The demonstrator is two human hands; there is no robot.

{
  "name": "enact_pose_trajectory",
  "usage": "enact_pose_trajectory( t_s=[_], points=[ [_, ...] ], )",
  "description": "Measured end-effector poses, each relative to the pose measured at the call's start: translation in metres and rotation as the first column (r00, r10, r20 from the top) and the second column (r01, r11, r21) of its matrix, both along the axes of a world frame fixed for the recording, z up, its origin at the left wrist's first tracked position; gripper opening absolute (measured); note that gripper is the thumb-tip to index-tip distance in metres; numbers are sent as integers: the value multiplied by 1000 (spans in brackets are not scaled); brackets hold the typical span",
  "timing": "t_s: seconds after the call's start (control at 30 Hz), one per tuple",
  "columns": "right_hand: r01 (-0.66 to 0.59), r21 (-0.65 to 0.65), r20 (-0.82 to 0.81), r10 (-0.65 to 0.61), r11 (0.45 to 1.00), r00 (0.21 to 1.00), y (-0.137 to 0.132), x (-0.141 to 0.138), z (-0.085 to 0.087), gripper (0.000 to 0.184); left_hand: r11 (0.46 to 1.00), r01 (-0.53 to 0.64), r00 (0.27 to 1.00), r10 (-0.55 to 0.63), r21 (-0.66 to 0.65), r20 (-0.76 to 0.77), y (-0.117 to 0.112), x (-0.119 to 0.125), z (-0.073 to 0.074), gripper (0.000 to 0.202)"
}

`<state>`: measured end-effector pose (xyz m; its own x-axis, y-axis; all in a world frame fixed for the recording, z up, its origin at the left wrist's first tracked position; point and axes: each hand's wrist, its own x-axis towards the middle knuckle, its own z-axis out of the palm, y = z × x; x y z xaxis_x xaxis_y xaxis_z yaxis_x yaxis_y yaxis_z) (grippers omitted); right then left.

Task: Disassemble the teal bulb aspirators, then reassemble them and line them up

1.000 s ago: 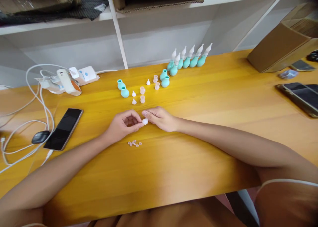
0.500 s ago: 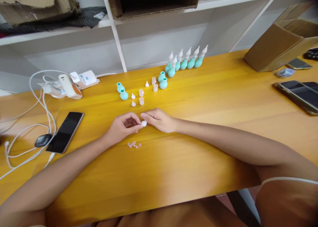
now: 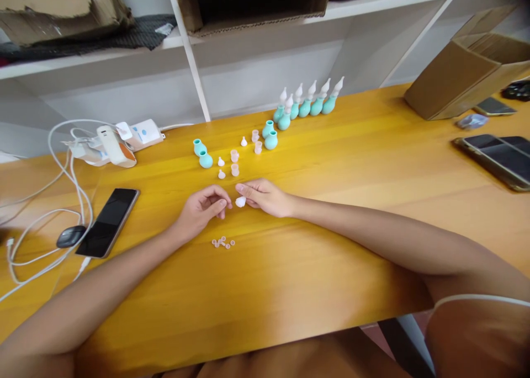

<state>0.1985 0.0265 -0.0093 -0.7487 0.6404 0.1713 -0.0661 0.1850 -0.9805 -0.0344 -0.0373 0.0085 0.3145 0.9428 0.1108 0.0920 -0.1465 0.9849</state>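
Note:
My right hand [image 3: 267, 197] pinches a small white nozzle tip [image 3: 240, 201] between thumb and fingers, its wide end showing on the left. Just left of it, my left hand [image 3: 206, 208] is apart from the tip, fingers loosely curled, with no held thing visible. Several small clear pinkish rings [image 3: 223, 242] lie on the table below the left hand. Beyond my hands stand small white tips [image 3: 221, 174], clear pinkish cup-shaped connectors [image 3: 235, 170] and open teal bulbs [image 3: 205, 159]. Farther back is a group of teal bulbs fitted with white tips [image 3: 317, 105], like nasal aspirators.
On the left lie a phone [image 3: 108, 222], a black mouse [image 3: 71, 236], white cables and a power strip [image 3: 143, 132] with chargers. An open cardboard box [image 3: 455, 83] and dark phone-like devices [image 3: 494, 152] sit on the right. White shelves [image 3: 265, 27] with boxes rise behind the table.
My left hand has let go of the white tip and drawn slightly left. The tip stays in my right hand, which has barely moved.

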Motion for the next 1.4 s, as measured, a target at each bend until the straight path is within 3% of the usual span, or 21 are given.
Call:
enact_pose_trajectory(
  t_s=[0.13,0.4,0.67,1.07,1.23,1.4],
  points=[
    [3,71,17,-4,997,1000,0,0,1,65,999,-45,998,45,-13,-32,-1,2,0,35],
    [-10,235,87,-10,972,996,0,1,4,60,1000,-14,978,15,7,-210,-6,10,1,39],
    [-58,345,159,3,937,987,0,3,1,55,992,56,925,-10,109,-380,-8,11,4,23],
    [1,446,149,-75,895,986,-1,2,2,55,988,44,908,24,151,-419,-10,13,4,15],
    [-51,604,289,-159,795,944,-4,3,1,44,970,57,873,66,236,-483,-10,13,2,18],
    [-165,780,424,-315,604,849,-6,3,3,48,929,119,760,143,352,-634,-11,14,3,13]
  ],
)
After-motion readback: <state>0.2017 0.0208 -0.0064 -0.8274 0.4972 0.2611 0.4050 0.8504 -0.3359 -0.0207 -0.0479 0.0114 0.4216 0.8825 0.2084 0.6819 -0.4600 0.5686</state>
